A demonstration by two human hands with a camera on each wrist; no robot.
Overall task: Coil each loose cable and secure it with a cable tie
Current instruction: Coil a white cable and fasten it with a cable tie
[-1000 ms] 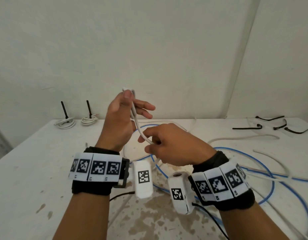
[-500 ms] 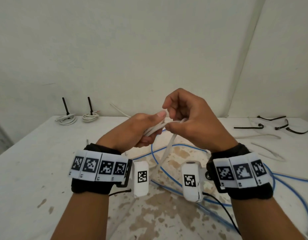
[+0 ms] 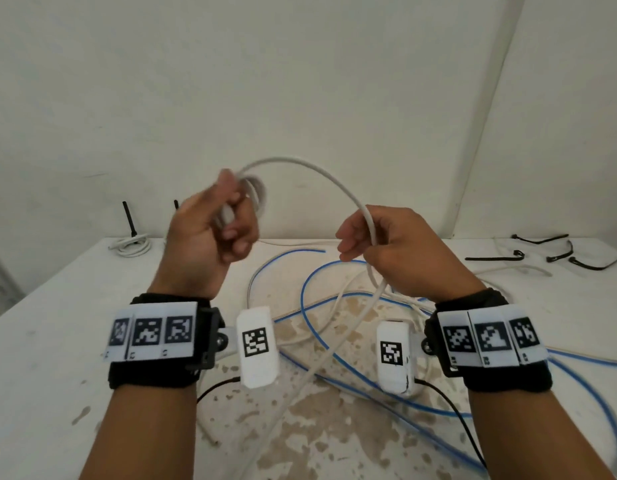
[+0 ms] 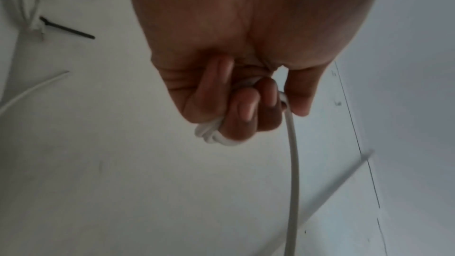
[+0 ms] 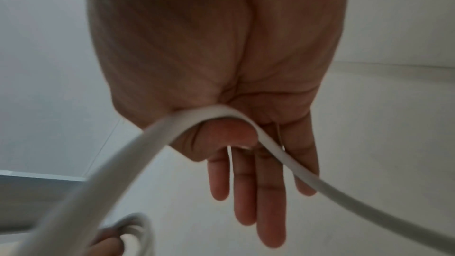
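My left hand [image 3: 227, 220] is raised above the table [image 3: 57, 341] and grips a small coil [image 3: 257, 188] of the white cable [image 3: 335, 183]. In the left wrist view the fingers [image 4: 246, 108] curl round the coil's loops [image 4: 211, 133], and the cable [image 4: 294, 163] runs on from them. It arcs up and over to my right hand [image 3: 373, 244], then drops to the table. In the right wrist view my right hand [image 5: 246, 153] has its thumb hooked round the cable [image 5: 216, 109] while the fingers stay fairly straight.
A loose blue cable [image 3: 302, 299] and more white cable sprawl over the stained table middle. Two tied white coils [image 3: 130, 245] with black tie tails sit at the back left. Several black cable ties [image 3: 490, 258] lie at the back right. A wall rises close behind.
My hands were together at the coil and have moved apart. The left hand rose with the coil. The right hand moved right along the cable, drawing out an arc.
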